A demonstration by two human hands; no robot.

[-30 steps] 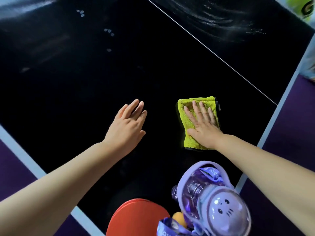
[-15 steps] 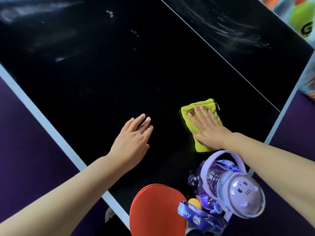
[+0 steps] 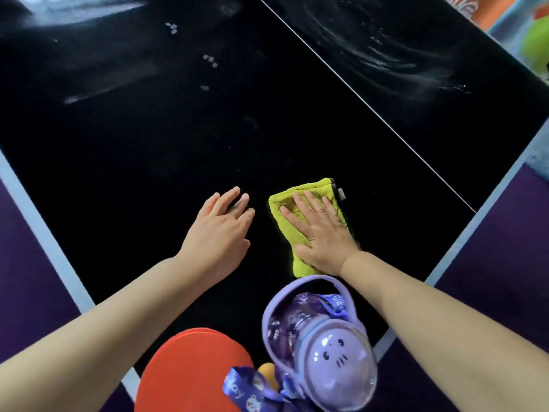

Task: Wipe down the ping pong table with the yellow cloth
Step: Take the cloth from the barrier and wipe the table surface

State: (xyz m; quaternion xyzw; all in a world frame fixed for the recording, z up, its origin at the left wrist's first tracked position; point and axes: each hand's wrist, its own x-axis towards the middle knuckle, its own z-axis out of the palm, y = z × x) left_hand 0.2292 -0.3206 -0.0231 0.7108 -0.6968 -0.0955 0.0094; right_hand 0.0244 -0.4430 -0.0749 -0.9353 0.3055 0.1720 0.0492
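The black bench (image 3: pixel 148 150) carries the cloth (image 3: pixel 286 236) flat beneath the right grip (image 3: pixel 323 236), whose straight fingers press it down. Just beside it, the left grip (image 3: pixel 219 233) lies flat, fingers straight, holding nothing.

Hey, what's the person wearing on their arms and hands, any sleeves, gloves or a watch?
Both forearms are bare to the frame's edge, no sleeves. The left hand and right hand wear no gloves; neither wrist has a watch or bracelet.

We were in a rec room, prob.: black ping pong table (image 3: pixel 118 162) w/ white lines (image 3: pixel 356 93), red paddle (image 3: pixel 193 373), orange ball (image 3: pixel 266 370), purple floor (image 3: pixel 499 248).
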